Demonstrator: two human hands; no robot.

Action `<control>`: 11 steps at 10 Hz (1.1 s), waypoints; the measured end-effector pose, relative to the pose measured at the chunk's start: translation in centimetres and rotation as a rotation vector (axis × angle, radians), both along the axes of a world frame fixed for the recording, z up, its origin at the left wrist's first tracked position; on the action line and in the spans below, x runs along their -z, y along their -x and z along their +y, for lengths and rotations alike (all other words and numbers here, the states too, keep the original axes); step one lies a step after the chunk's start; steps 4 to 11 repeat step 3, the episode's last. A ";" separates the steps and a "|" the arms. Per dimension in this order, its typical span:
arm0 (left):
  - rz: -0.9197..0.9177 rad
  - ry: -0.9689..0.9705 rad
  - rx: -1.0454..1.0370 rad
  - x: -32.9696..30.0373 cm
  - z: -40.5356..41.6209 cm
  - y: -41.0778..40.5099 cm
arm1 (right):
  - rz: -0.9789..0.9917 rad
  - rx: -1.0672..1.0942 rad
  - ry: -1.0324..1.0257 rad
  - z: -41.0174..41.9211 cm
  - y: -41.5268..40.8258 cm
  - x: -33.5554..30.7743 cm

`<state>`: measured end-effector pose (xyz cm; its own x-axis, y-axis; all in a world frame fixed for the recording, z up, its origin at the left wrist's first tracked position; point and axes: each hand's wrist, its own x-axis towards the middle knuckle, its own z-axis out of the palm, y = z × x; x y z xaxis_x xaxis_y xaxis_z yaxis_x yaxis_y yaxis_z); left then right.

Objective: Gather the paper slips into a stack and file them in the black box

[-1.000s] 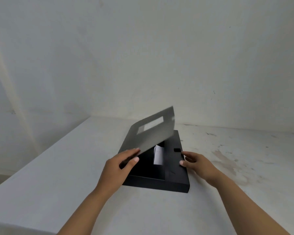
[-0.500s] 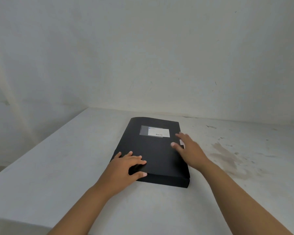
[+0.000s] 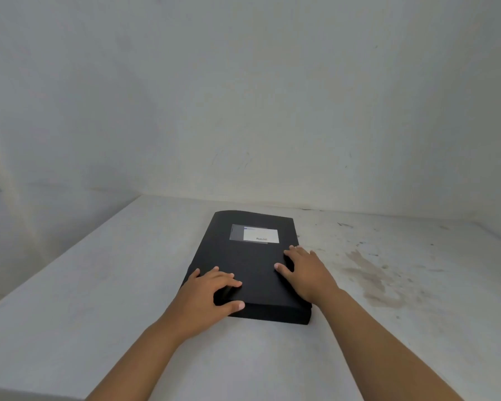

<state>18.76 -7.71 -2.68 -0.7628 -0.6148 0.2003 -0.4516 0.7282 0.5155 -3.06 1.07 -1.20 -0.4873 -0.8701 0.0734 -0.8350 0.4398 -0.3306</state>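
Box [image 3: 252, 267] lies flat on the table [image 3: 99, 299], lid down and closed, with both hands pressed on top of it. Left hand [image 3: 207, 296] rests palm down over the near left corner, fingers spread across the lid and thumb along the near edge, gripping nothing. Right hand [image 3: 307, 270] lies flat and open on the right side of the lid, fingers fanned toward the far end, holding nothing. Beyond the fingers, a white label [image 3: 255, 234] sits near the far end of the lid. Brownish stains [image 3: 370, 276] mark the table right of the box. Pale walls [image 3: 243, 96] meet the table's far edge.
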 end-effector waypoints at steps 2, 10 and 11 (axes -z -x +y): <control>-0.049 -0.082 0.031 -2.9 -0.3 0.6 | 0.021 0.073 0.067 1.8 -0.3 -2.9; -0.006 -0.067 -0.017 -5.2 -0.7 2.0 | 0.022 0.103 0.109 2.6 0.3 -5.0; -0.006 -0.067 -0.017 -5.2 -0.7 2.0 | 0.022 0.103 0.109 2.6 0.3 -5.0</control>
